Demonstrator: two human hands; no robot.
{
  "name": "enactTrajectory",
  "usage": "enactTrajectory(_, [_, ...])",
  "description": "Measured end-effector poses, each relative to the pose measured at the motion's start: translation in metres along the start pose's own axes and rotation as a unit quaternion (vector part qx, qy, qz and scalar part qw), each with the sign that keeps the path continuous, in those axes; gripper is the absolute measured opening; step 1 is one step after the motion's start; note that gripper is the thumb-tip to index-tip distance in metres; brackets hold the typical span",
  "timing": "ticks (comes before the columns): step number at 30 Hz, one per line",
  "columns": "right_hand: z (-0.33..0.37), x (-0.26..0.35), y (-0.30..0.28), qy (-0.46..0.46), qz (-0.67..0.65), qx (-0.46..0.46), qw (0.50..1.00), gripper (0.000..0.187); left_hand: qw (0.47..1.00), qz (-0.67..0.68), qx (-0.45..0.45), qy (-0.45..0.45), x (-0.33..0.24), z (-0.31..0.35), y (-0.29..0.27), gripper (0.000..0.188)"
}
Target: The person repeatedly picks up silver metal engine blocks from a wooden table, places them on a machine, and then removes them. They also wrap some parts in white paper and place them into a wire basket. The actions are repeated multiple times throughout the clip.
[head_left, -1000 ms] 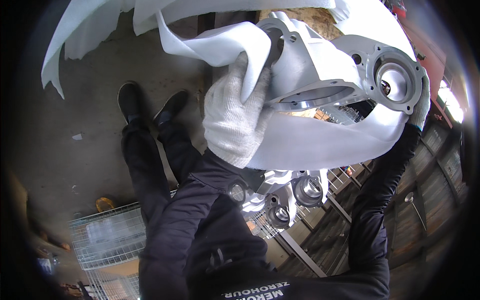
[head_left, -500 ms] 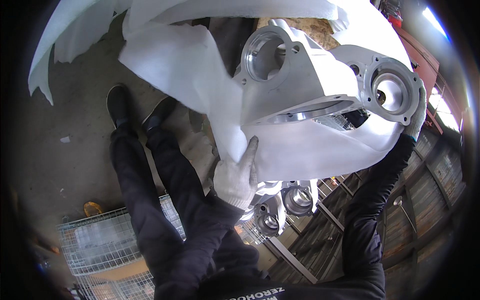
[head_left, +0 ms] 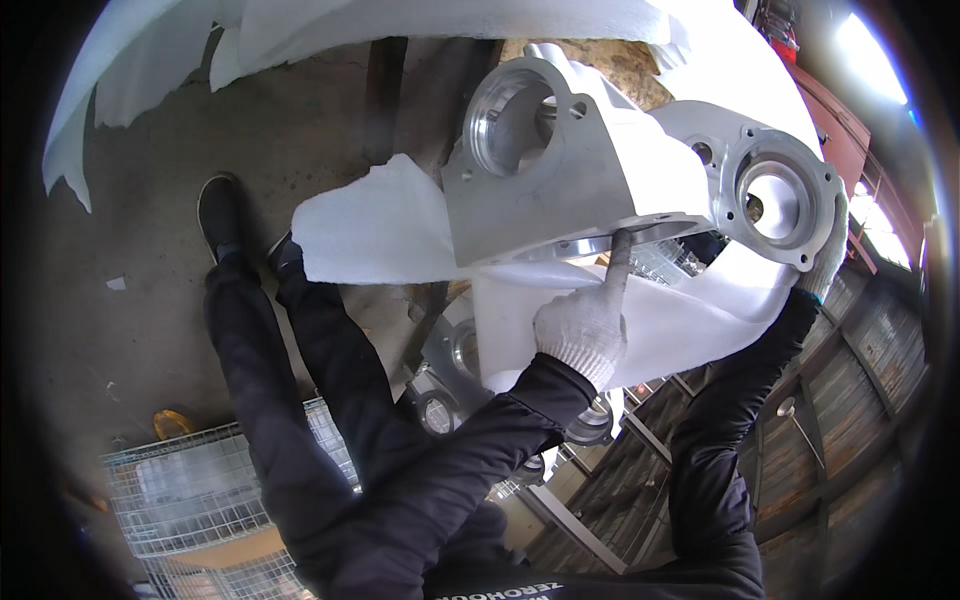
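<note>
A large silver metal casting (head_left: 545, 215) with round bored openings fills the upper middle, lying against white foam sheet. My left hand (head_left: 582, 328), in a white knit glove, is at the casting's lower side. Its index finger stretches up to the rim of the long flat opening; the other fingers are mostly hidden. A foam sheet (head_left: 700, 325) hangs around and below that hand. At the right end, my right hand (head_left: 828, 250), gloved too, wraps around the outer edge of the casting's round flange (head_left: 785, 200), its fingers largely hidden behind it.
Torn foam (head_left: 375, 225) sticks out left of the casting, and more foam (head_left: 330, 25) drapes across the top. Other metal castings (head_left: 450, 375) sit below, partly behind my left arm. A wire mesh cage (head_left: 190, 490) stands at lower left. My legs (head_left: 280, 380) are on the left.
My left hand has moved right and up, from the foam's edge to the casting's lower opening. The big foam flap at left has dropped away, baring the casting's left side. My right hand stays on the flange.
</note>
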State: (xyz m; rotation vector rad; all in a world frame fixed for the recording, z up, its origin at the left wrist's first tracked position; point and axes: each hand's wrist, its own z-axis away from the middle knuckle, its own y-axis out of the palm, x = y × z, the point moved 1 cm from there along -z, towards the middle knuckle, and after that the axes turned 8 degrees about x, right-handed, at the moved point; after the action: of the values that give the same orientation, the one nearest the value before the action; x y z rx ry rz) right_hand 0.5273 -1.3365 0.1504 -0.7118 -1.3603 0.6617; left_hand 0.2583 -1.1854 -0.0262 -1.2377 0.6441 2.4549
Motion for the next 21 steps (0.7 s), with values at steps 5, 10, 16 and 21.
enactTrajectory(5, [0.006,0.003,0.003,-0.049,0.085,-0.002,0.995,0.042,0.992,0.083,-0.069,0.072,-0.013,-0.001,0.000,0.095])
enactTrajectory(10, [0.006,0.002,-0.002,-0.089,0.152,0.022,0.984,0.043,0.986,0.081,-0.090,0.111,-0.022,-0.002,0.008,0.089])
enactTrajectory(16, [0.005,0.005,0.002,-0.002,0.016,-0.015,1.000,0.042,0.998,0.015,-0.038,0.057,-0.003,0.005,0.001,0.086])
enactTrajectory(21, [0.009,0.012,0.024,0.027,-0.086,0.025,0.996,0.040,0.982,-0.171,-0.082,-0.015,0.015,0.017,0.003,0.083])
